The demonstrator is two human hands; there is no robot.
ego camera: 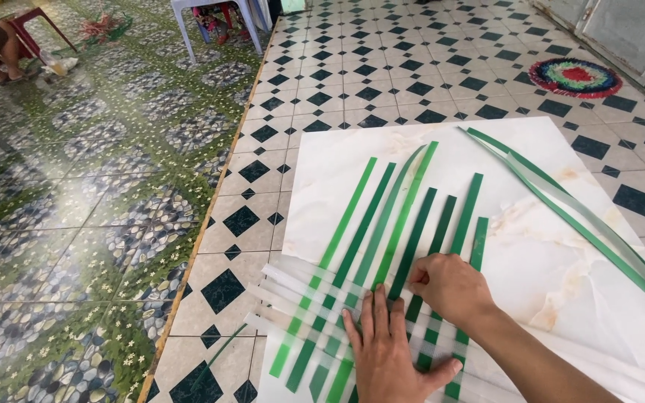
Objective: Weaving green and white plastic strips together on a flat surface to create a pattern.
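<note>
The left hand point(386, 347) lies flat at 6 o'clock, fingers together and stretched out, pressing down on the woven green strips point(382, 231) where they cross the clear strips point(293, 295); it grips nothing. The right hand point(449, 287) sits just at 2 o'clock of the left, fingers curled narrow, fingertips pinching at a dark green strip in the weave; whether it truly holds the strip I cannot tell. The strips lie on a white marble-patterned board point(561, 276) resting on the checked tile floor point(382, 75). Loose green and clear strips point(576, 201) lie apart at 3 o'clock. A round coloured mat point(575, 77) sits at 1 o'clock, a plastic stool point(218, 19) at 11 o'clock
</note>
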